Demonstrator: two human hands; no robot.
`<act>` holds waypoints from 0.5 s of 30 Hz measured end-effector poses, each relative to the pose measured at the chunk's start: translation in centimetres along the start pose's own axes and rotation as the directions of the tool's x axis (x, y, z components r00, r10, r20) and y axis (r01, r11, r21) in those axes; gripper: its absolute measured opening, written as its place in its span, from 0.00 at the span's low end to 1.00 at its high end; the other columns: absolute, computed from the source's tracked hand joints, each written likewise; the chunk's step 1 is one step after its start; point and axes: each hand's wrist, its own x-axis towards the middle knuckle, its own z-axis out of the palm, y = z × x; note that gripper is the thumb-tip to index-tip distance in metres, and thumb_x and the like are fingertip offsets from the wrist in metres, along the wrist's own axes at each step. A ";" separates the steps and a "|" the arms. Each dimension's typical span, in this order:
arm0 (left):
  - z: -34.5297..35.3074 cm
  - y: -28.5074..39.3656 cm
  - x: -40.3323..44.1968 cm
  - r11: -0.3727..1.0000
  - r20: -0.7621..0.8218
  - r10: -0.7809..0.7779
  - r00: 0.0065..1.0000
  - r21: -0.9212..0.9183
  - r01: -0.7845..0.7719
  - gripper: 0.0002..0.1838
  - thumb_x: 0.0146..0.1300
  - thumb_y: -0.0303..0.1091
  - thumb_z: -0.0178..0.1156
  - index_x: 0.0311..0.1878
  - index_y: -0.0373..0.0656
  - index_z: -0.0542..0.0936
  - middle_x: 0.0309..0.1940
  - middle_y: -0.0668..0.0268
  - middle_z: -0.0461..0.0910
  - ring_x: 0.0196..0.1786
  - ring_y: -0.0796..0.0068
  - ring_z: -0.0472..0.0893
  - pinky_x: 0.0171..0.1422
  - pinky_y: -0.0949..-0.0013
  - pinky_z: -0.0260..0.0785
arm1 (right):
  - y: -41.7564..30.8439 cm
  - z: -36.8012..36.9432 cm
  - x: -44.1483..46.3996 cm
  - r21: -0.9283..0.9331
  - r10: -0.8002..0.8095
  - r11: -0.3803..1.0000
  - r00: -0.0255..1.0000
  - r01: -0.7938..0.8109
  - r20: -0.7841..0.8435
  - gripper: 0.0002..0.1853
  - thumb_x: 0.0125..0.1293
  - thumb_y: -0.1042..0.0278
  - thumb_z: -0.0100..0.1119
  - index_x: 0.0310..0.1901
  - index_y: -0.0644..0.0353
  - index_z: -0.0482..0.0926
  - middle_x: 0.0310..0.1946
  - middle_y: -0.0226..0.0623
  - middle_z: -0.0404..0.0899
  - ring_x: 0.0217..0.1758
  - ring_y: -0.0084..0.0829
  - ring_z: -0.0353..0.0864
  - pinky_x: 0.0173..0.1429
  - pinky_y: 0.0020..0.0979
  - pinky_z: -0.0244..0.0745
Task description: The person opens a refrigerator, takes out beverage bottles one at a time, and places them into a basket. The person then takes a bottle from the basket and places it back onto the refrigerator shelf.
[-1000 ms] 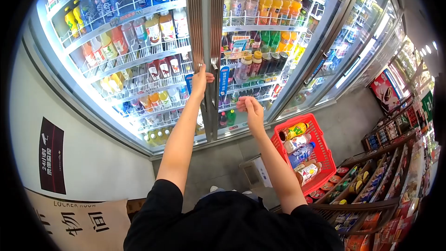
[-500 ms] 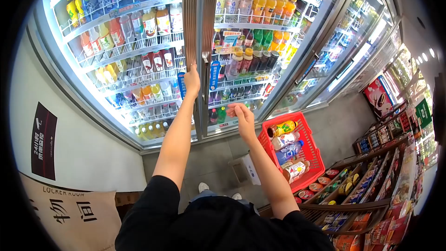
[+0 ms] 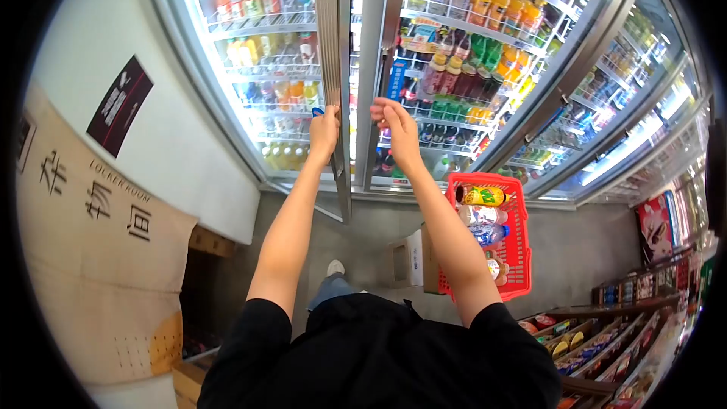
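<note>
My left hand (image 3: 324,136) is wrapped around the long metal door handle (image 3: 330,45) of the left glass fridge door, which stands partly open. Through its glass show shelves of bottled drinks. My right hand (image 3: 397,130) is raised by the edge of the right fridge door (image 3: 385,68), its fingers loosely bent and apart, with nothing in them. I cannot tell whether it touches that door. Under my right forearm, a red shopping basket (image 3: 518,257) holds several bottles, among them a yellow bottle (image 3: 483,195) and a blue bottle (image 3: 491,235).
A white-sided carton (image 3: 415,257) stands on the floor left of the basket. More glass fridge doors (image 3: 606,83) run along the right. Snack shelves (image 3: 598,348) occupy the lower right. A white wall (image 3: 189,159) and a beige cloth curtain (image 3: 106,257) border the left.
The left door has swung outward, opening a gap beside the right door, with my left hand still on its handle. My right hand has risen towards the door edge. The view has turned.
</note>
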 end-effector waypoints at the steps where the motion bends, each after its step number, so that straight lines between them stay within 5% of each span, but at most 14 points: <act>1: -0.8 0.7 -2.2 1.000 -0.045 0.001 0.999 0.017 0.000 0.26 0.67 0.52 0.51 0.27 0.36 0.79 0.13 0.72 0.65 0.17 0.76 0.69 0.27 0.67 0.63 | -0.4 0.7 -0.1 0.019 0.006 1.000 1.000 -0.006 0.019 0.19 0.77 0.58 0.47 0.59 0.62 0.77 0.48 0.37 0.84 0.50 0.24 0.81 0.52 0.26 0.73; 2: -2.1 1.2 -3.8 1.000 -0.068 0.002 0.998 0.026 0.000 0.26 0.67 0.52 0.51 0.27 0.36 0.79 0.13 0.72 0.65 0.17 0.76 0.69 0.27 0.67 0.63 | -0.9 1.5 -0.3 0.037 0.011 0.999 0.999 -0.013 0.038 0.20 0.77 0.58 0.47 0.60 0.62 0.76 0.49 0.37 0.84 0.51 0.24 0.81 0.53 0.26 0.73; 4: -4.5 2.7 -7.4 0.892 -0.171 0.160 0.972 0.446 -0.068 0.27 0.65 0.53 0.53 0.23 0.36 0.79 0.20 0.57 0.80 0.28 0.61 0.81 0.36 0.60 0.69 | -0.8 2.8 -0.2 0.071 -0.015 0.997 0.997 0.009 0.081 0.20 0.77 0.58 0.46 0.61 0.61 0.76 0.51 0.37 0.83 0.52 0.26 0.81 0.53 0.27 0.74; 5: -5.4 4.1 -9.8 0.647 -0.200 0.280 0.939 0.762 -0.030 0.24 0.67 0.52 0.53 0.30 0.38 0.82 0.26 0.55 0.82 0.33 0.57 0.82 0.40 0.56 0.71 | -0.8 3.4 -0.3 0.074 0.004 0.997 0.995 -0.011 0.097 0.20 0.77 0.57 0.46 0.61 0.60 0.76 0.51 0.37 0.83 0.52 0.26 0.81 0.53 0.28 0.74; 6: -5.9 6.1 -12.6 0.643 -0.215 0.282 0.935 0.766 -0.017 0.24 0.67 0.52 0.53 0.30 0.38 0.82 0.26 0.55 0.82 0.33 0.57 0.82 0.40 0.56 0.71 | -0.9 3.9 -0.3 0.075 0.021 0.997 0.993 -0.030 0.112 0.20 0.77 0.57 0.45 0.61 0.60 0.76 0.51 0.37 0.83 0.52 0.27 0.81 0.53 0.28 0.74; 8: -6.1 9.6 -16.8 0.600 -0.296 0.568 0.768 0.788 -0.139 0.19 0.68 0.47 0.54 0.37 0.38 0.81 0.28 0.55 0.83 0.33 0.56 0.82 0.41 0.56 0.72 | -0.1 5.0 -0.1 0.107 0.024 0.994 0.990 -0.039 0.139 0.21 0.77 0.55 0.45 0.61 0.59 0.76 0.51 0.37 0.83 0.53 0.28 0.81 0.53 0.28 0.74; 10: -5.8 11.2 -17.6 0.627 -0.264 0.586 0.766 0.747 -0.222 0.14 0.69 0.41 0.55 0.40 0.39 0.81 0.29 0.58 0.84 0.33 0.62 0.83 0.39 0.62 0.73 | 0.2 6.1 0.4 0.053 0.014 0.998 0.989 -0.022 0.150 0.21 0.76 0.54 0.46 0.61 0.60 0.76 0.51 0.37 0.83 0.52 0.28 0.82 0.52 0.28 0.74; 12: -4.5 12.4 -16.6 0.882 -0.087 0.420 0.903 0.273 -0.384 0.12 0.70 0.38 0.57 0.40 0.38 0.80 0.28 0.60 0.84 0.32 0.69 0.84 0.37 0.68 0.74 | -0.2 7.0 0.7 0.049 0.006 0.999 0.989 -0.013 0.148 0.22 0.76 0.54 0.47 0.60 0.61 0.76 0.49 0.37 0.83 0.51 0.28 0.82 0.51 0.28 0.75; 14: -2.8 13.9 -14.3 0.908 0.011 0.390 0.921 0.163 -0.387 0.12 0.71 0.40 0.57 0.42 0.40 0.79 0.27 0.70 0.79 0.29 0.84 0.77 0.30 0.77 0.67 | -0.6 7.3 1.3 0.078 0.006 0.997 0.991 -0.017 0.136 0.22 0.76 0.54 0.47 0.60 0.61 0.76 0.48 0.37 0.83 0.50 0.28 0.82 0.50 0.29 0.75; 15: -2.4 14.5 -12.4 0.897 0.015 0.418 0.908 0.149 -0.416 0.13 0.71 0.40 0.57 0.42 0.39 0.79 0.27 0.69 0.80 0.29 0.83 0.77 0.30 0.77 0.68 | -0.8 7.5 1.8 0.100 0.009 0.995 0.991 -0.022 0.131 0.22 0.77 0.55 0.46 0.60 0.62 0.76 0.47 0.38 0.83 0.49 0.27 0.81 0.50 0.29 0.75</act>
